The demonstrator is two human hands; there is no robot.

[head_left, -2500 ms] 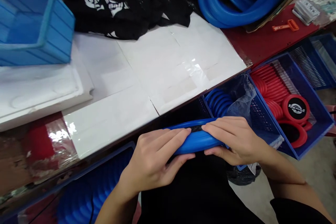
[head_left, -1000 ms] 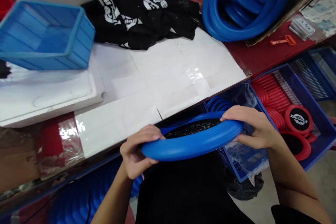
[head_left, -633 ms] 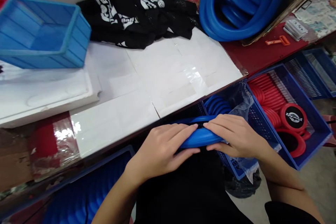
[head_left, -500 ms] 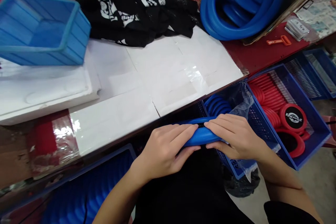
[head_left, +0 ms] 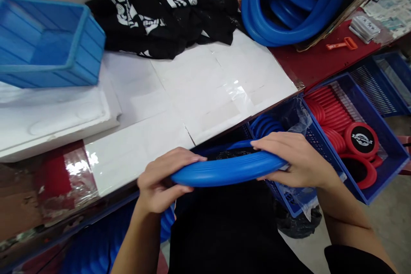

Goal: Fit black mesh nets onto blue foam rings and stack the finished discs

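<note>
A blue plastic ring [head_left: 224,171] with black mesh-like fabric [head_left: 236,153] inside it is held in front of my body, just off the table's front edge. My left hand [head_left: 168,175] grips its left end, fingers over the top and thumb below. My right hand [head_left: 289,158] is closed round the right end in the same way. The ring is seen nearly edge-on, its far side partly hidden behind the near rim and my right fingers.
A blue bin [head_left: 77,47] stands on a white foam block [head_left: 64,115] at left. Black printed fabric [head_left: 154,25] lies on the white tabletop [head_left: 205,90]. Large blue rings [head_left: 257,21] fill a box at back right. A blue crate [head_left: 390,167] holds red rings. An orange tool [head_left: 342,45] lies nearby.
My left hand has slid left along the ring, away from my right hand. More of the ring's near rim and the black fabric inside now show. My right hand has shifted slightly.
</note>
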